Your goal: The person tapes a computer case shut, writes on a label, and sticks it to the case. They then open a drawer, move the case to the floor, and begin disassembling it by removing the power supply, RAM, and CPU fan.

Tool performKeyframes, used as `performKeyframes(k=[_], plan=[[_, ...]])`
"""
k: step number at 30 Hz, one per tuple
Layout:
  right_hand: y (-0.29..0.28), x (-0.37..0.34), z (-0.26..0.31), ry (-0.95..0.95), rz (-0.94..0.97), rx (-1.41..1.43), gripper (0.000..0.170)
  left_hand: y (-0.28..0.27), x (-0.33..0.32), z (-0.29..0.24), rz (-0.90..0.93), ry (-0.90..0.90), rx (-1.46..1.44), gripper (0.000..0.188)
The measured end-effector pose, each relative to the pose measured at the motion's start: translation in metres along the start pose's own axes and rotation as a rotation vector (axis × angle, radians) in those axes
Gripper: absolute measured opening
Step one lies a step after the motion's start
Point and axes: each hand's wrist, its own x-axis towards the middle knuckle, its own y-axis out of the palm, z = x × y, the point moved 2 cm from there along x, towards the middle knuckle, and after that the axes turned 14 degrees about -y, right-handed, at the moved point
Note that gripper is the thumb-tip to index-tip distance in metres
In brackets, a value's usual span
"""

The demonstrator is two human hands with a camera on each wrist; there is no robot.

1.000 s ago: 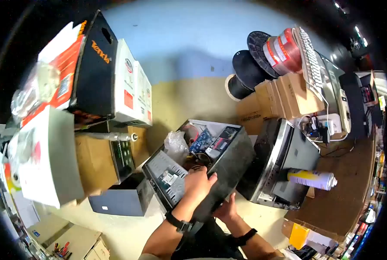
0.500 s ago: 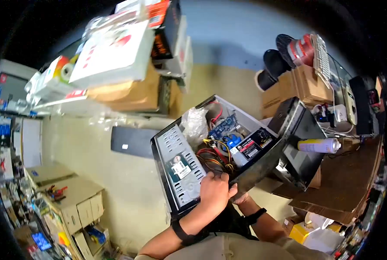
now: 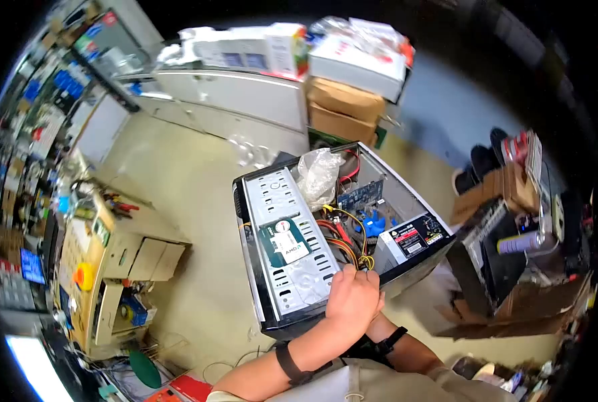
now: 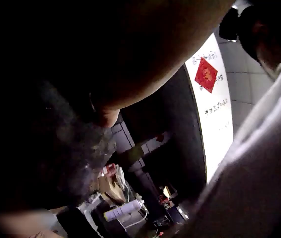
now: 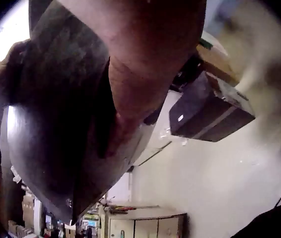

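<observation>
An opened black computer case is held in front of my body, its open side up. My left hand grips its near edge, with the fingers curled over the rim. Lower down, mostly behind the left hand in the head view, my right hand holds the case against its dark outer side; its fingertips are in shadow. Inside the case are a power supply, a blue circuit board, red and yellow cables and a crumpled clear plastic bag. A white AMD label lies on the metal drive cage.
To the left stands a wooden cabinet with tools on top. Stacked boxes are beyond the case. At right are another dark case, a spray can and cardboard. A dark box sits on the floor.
The view has turned left, so the boxes and wire spools have slid right and the cabinet shows more fully. The case has turned along with my body, both hands still on it.
</observation>
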Motion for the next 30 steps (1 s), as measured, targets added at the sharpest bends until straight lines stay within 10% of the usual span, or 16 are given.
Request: performKeyframes(k=[17,30], plan=[[0.104,0.081,0.095,0.531,0.454,-0.229,0.044,-0.081,0.052,-0.065,-0.41,-0.66,0.067,0.028],[0.301,0.134,-0.238,0.925,0.696,-0.078,0.042,-0.193,-0.094,0.199,-0.505,-1.024,0.223,0.022]])
